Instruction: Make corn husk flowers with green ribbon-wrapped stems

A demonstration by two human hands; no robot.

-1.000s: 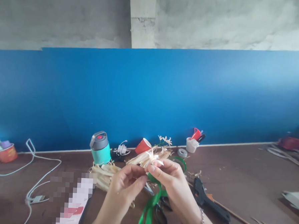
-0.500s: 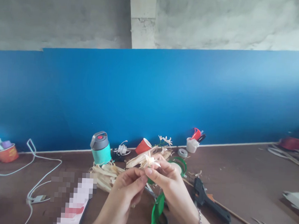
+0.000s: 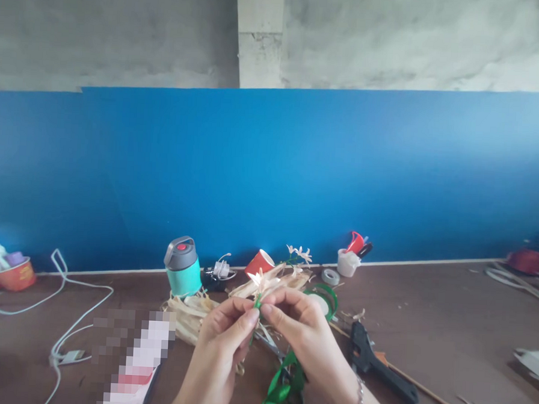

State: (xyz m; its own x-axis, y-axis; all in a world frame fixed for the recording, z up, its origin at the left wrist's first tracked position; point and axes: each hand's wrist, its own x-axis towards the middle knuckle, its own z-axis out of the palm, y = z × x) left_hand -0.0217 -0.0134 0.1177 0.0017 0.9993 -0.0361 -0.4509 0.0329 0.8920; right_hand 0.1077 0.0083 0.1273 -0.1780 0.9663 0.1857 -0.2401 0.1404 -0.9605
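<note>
A small cream-white craft flower [image 3: 263,280] with pointed petals stands upright between my hands, green material around its stem just under the petals. My left hand [image 3: 226,335] pinches that green stem between thumb and fingers. From the other side, my right hand [image 3: 305,330], with a bracelet at the wrist, is closed in a pinch at the stem too; its exact hold is partly hidden. A loose twisted green ribbon [image 3: 278,389] hangs below my right hand. Behind that hand lies a green ribbon roll [image 3: 332,299]. Scissors [image 3: 269,340] are partly covered below the fingers.
Dried husks [image 3: 184,318] lie left of my hands. A black glue gun [image 3: 381,364] and a thin stick [image 3: 426,388] are at right. Along the blue partition [image 3: 271,172] stand a turquoise flask [image 3: 183,276], a tipped red cup [image 3: 260,262] and a white cup [image 3: 347,263] with tools.
The flower has turned more upright and shifted slightly left, baring its green stem. My right fingertips have moved off the petals to the stem. The hanging ribbon has swung and twisted leftward.
</note>
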